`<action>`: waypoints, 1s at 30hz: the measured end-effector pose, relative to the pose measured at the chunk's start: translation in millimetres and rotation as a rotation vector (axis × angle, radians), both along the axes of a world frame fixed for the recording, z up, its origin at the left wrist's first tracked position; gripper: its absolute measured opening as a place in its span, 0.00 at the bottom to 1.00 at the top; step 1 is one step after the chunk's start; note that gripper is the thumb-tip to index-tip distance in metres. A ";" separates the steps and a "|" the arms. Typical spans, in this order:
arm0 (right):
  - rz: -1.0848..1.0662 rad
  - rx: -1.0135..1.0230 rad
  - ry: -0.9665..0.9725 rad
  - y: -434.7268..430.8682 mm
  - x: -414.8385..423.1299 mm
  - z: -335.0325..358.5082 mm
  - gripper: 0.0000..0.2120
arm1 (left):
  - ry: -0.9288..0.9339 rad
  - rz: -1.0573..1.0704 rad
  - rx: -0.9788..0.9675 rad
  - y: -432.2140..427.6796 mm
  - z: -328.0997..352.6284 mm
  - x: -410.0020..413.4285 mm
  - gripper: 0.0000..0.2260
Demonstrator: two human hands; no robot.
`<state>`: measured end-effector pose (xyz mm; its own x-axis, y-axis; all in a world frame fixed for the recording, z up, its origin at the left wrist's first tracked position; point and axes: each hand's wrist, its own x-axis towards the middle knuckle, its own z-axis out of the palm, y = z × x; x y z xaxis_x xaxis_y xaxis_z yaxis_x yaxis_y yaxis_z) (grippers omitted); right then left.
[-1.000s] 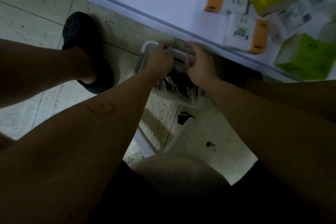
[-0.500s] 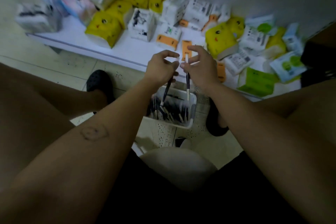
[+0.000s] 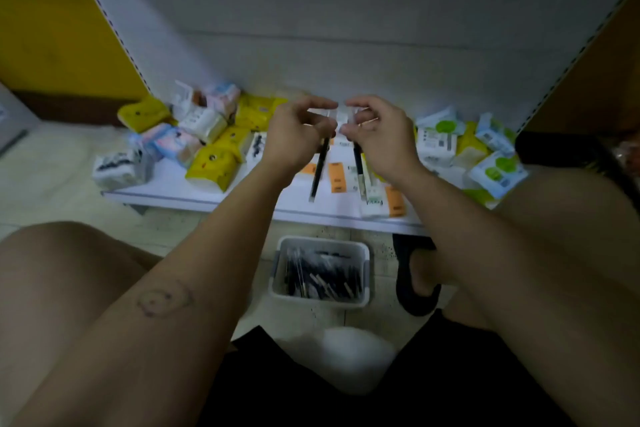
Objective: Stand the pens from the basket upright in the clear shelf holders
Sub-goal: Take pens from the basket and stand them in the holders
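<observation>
Carry step I reckon: left hand (image 3: 298, 137) gripped one pen (image 3: 318, 172), right hand (image 3: 382, 140) a second pen (image 3: 358, 163), next needing clear holders I couldn't spot.

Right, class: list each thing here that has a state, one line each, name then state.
Left hand: grips left pen.
Right hand: grips right pen.
Left pen: held, hanging slightly tilted.
Right pen: held, hanging near upright.
Basket: open, many pens lying inside.
Tissue packs: jumbled on shelf.
</observation>
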<state>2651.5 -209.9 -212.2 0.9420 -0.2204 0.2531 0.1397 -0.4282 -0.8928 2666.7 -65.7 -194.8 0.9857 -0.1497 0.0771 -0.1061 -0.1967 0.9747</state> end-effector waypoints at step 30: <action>-0.062 -0.126 -0.615 -52.5 -54.5 290.8 0.16 | -0.664 -0.094 0.004 -50.3 290.5 -39.0 0.09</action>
